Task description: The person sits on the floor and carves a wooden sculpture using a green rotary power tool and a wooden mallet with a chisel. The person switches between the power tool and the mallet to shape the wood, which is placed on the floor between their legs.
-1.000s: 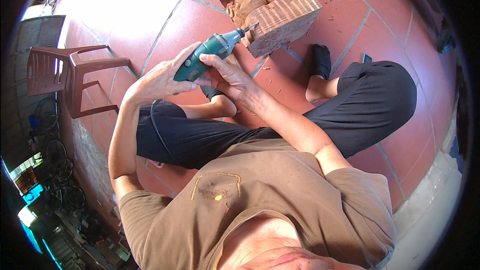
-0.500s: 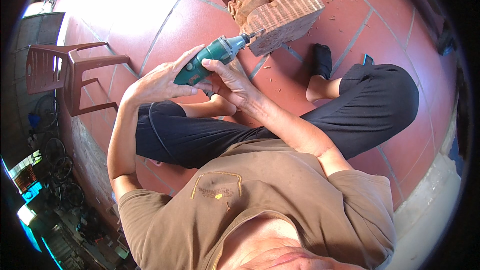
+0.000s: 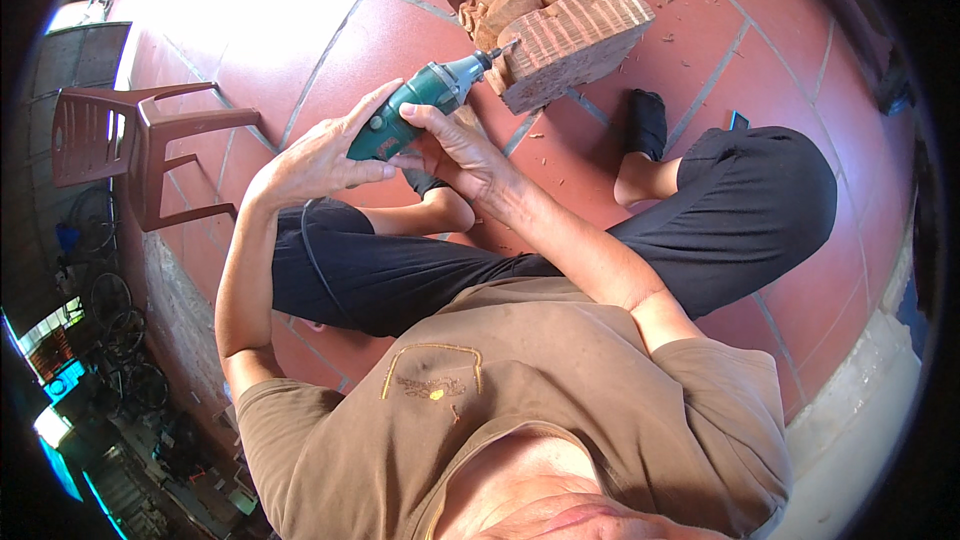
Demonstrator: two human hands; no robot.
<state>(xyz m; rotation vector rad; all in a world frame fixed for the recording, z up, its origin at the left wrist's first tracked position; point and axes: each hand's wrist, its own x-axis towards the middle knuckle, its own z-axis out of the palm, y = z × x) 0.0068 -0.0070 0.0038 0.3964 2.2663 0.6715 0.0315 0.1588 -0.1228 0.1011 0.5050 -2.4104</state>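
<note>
A green rotary tool (image 3: 405, 120) with a grey nose is gripped between my two hands. My left hand (image 3: 325, 155) wraps its rear end from the left side. Against its near side lies my right hand (image 3: 455, 150), thumb on top of the body, other fingers partly hidden beneath. The tool's thin bit (image 3: 508, 46) is at the left edge of the striped base of a brown wood carving (image 3: 565, 45); whether it touches the wood I cannot tell. The carving, with rounded relief, lies on its side beyond my feet, its far end cut off by the view.
Red floor tiles (image 3: 720, 70) carry scattered wood shavings. A brown plastic chair (image 3: 145, 145) stands at the left, with bicycles (image 3: 115, 310) beyond it. My crossed legs in dark trousers (image 3: 740, 215) frame the work. A dark cord (image 3: 320, 265) runs over my left leg.
The tool's bit has shifted slightly left and away from me along the edge of the base. Both hands keep their hold; the carving appears slightly farther right.
</note>
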